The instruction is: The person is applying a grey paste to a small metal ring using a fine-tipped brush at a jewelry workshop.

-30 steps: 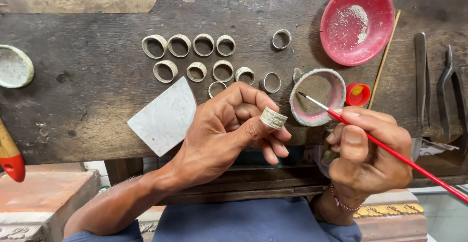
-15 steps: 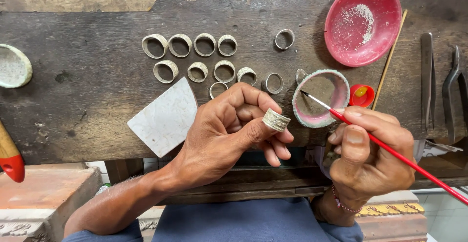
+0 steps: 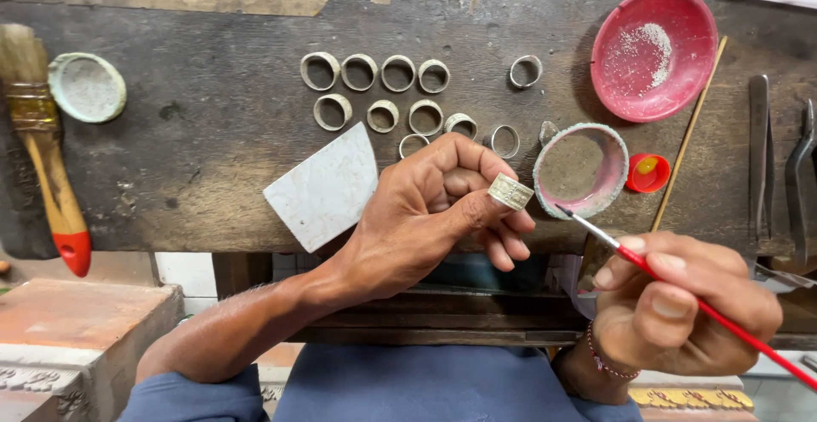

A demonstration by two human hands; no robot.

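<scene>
A dull, matt metal ring (image 3: 511, 191) is pinched in the left hand (image 3: 434, 209), and a glossy red-handled fine brush (image 3: 681, 290) is gripped in the right hand (image 3: 681, 311). The workbench (image 3: 196, 158) is seen as rough, worn dark wood. The red dish (image 3: 654, 52) appears as smooth plastic dusted with pale powder.

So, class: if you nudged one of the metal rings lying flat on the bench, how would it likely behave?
A ring looks stiff and probably light. Flat on the worn bench, it would likely slide, not roll. Tipped on edge, its round band could roll away.
</scene>
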